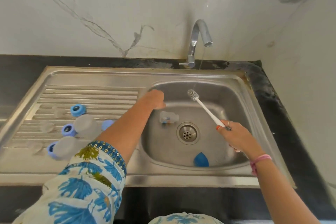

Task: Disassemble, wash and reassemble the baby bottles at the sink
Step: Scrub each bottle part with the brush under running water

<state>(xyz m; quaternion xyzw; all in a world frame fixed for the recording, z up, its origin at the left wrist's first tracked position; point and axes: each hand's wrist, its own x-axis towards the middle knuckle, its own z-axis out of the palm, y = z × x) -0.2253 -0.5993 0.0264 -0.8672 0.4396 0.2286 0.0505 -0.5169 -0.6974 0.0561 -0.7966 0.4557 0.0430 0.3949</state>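
One clear bottle body (168, 117) lies on its side in the sink basin (227, 96), just left of the drain (187, 132). Three blue collars (78, 110) (68, 130) (51, 149) and clear caps (85, 123) (65, 146) are scattered well left of the drain on the ribbed drainboard, all detached. Bottle brush (203, 106), white handle with grey bristle head, is held tilted above the basin, up-right of the drain, head under the thin water stream.

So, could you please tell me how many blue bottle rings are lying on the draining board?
4 show: one blue ring farthest back, one mid-board, one nearest the front edge, and one partly hidden beside the left forearm. More may be hidden under that arm.
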